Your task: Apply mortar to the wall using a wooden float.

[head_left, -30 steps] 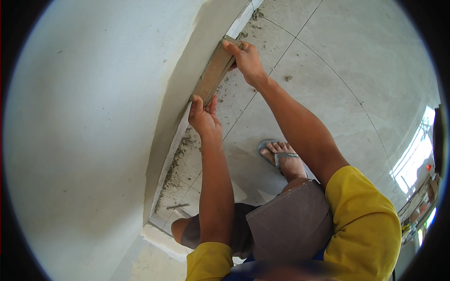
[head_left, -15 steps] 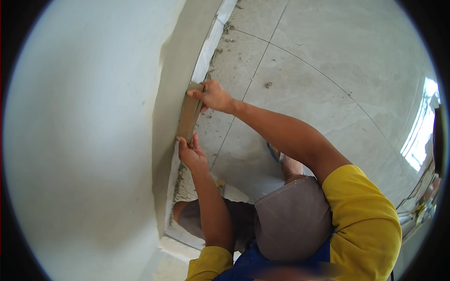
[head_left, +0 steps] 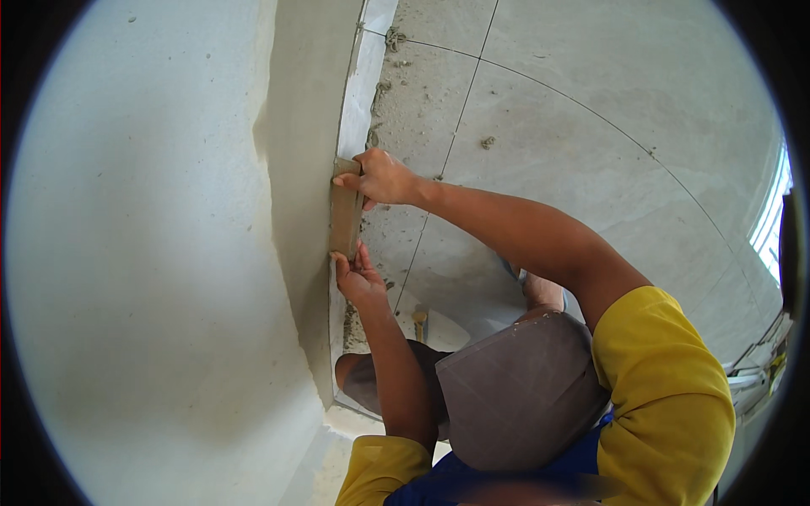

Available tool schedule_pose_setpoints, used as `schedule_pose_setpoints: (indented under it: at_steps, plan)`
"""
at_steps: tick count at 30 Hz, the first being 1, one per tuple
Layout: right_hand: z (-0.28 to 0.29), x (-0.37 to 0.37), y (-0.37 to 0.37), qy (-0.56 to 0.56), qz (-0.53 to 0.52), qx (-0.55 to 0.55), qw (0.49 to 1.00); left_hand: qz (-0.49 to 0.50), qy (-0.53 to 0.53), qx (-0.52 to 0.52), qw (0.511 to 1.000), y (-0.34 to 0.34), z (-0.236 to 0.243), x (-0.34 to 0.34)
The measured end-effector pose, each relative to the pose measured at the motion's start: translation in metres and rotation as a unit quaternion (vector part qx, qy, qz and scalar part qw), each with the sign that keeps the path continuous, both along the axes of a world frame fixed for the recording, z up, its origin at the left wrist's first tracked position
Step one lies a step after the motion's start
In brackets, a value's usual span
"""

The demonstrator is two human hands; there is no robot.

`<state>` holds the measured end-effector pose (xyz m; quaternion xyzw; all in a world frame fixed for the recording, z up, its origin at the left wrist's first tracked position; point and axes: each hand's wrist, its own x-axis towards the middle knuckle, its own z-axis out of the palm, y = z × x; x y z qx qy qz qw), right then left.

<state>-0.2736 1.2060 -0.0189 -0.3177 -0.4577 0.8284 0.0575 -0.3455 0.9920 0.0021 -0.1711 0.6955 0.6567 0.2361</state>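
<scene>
Head view: nearest to us lay the yellow sleeves and grey-brown trousers of the crouching person. Beside the left knee we noted a small yellow-ended object, its kind unclear. Beyond it, the left hand grasped the near end of a brown strip between thumb and fingers. The right hand pinched the far end, thumb across the face, fingers at the floor-side edge. The strip lay at the wall's foot, its long axis parallel to the wall and in line with a white edging; it extended forward from the left hand, the nearer of the two. We could not tell whether its back touched the wall. Farther on, we observed crumbled mortar on the tiled floor. Objects at the right rim were too distorted for us to distinguish any container or contents.
</scene>
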Motion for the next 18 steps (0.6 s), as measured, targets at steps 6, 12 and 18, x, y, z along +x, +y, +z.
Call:
schedule_pose_setpoints:
  at_steps: [6,12,18]
  plan:
    - [-0.006,-0.009,-0.031,0.011,0.030,-0.008,0.999,0.043,-0.009,-0.013,0.999,-0.034,-0.004,-0.003]
    - [0.004,-0.032,-0.108,0.016,0.053,-0.021,0.998,0.087,0.013,-0.048,0.995,-0.112,0.006,-0.019]
    - [0.014,-0.073,-0.220,0.026,0.214,0.041,0.976,0.192,0.033,-0.047,0.980,-0.248,0.002,-0.062]
